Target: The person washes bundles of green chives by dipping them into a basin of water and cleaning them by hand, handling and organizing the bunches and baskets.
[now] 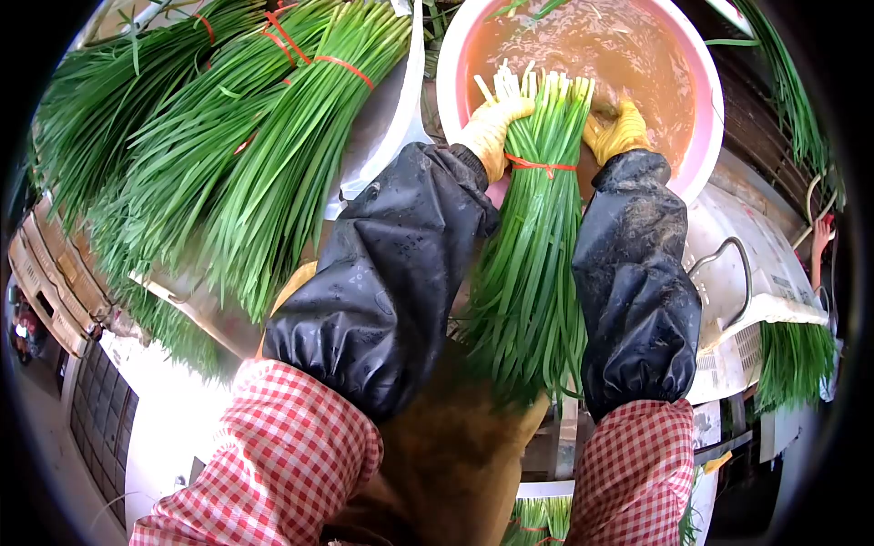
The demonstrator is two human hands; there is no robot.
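A bunch of garlic chives [539,223], tied with a red band, hangs over the near rim of a pink basin [706,91] of muddy brown water. Its pale stem ends point away from me, and the green leaves trail toward my body. My left hand [496,127], in a yellow glove, is closed on the left side of the bunch near the cut ends. On the other side, my right hand [619,132], also gloved, curls against the bunch just above the water. Some of its fingers are hidden behind the stems.
Several banded chive bunches [273,155] are piled at the left on a white container [393,136]. To the right stands a white crate [742,237] with a metal handle, with more chives [795,364] below it. Brown plastic crates [55,264] sit far left. Another person's arm [820,246] shows far right.
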